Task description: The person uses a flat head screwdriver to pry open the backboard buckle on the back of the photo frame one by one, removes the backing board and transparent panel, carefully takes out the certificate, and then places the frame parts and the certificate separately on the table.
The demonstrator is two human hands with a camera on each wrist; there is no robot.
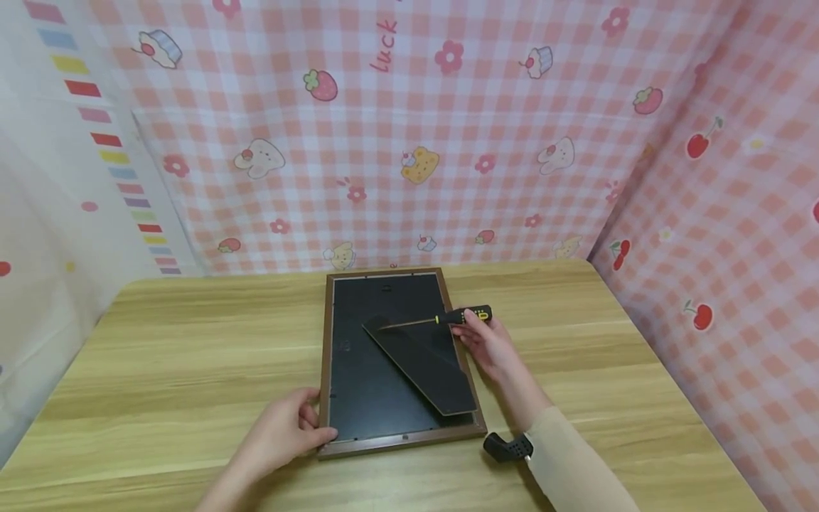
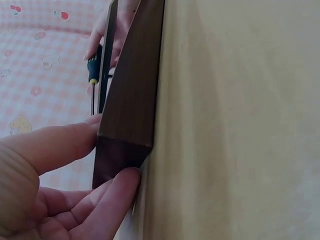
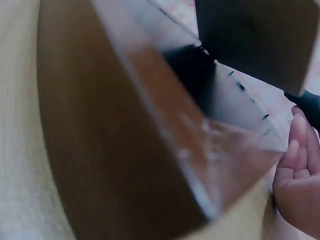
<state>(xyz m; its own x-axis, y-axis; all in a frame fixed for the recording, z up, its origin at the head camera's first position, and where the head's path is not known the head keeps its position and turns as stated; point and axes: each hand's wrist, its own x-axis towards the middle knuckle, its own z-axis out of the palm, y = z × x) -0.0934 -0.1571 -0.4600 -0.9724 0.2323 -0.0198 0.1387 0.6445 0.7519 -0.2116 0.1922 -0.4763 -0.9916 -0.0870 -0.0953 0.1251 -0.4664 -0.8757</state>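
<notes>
A brown picture frame lies face down on the table, its black backing board upward. Its black easel stand is swung partly out from the board. My left hand pinches the frame's near left corner, thumb on top; the left wrist view shows the fingertips against the corner's outer side. In my right hand, beside the frame's right edge, is a screwdriver with a black and yellow handle. Its thin shaft points left across the stand. The right wrist view is partly blurred.
The wooden table extends around the frame. A pink checked cloth hangs behind it, and another checked cloth hangs at the right. A black device is on the right wrist, near the frame's near right corner.
</notes>
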